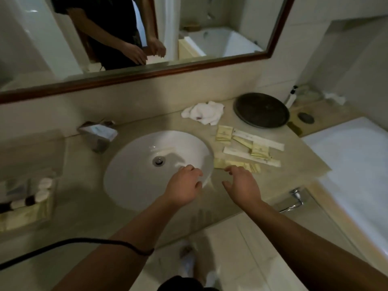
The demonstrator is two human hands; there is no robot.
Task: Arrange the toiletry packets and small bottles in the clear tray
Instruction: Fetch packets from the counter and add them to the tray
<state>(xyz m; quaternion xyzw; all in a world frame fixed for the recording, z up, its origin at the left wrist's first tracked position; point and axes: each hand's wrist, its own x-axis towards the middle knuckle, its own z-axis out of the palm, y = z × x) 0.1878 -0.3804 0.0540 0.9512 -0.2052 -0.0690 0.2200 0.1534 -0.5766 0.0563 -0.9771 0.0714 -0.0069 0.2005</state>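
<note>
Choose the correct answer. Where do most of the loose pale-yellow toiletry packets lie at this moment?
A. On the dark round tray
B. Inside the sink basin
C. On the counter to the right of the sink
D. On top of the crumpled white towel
C: the packets are spread flat on the counter right of the sink, in front of the dark round tray and white towel.
</note>
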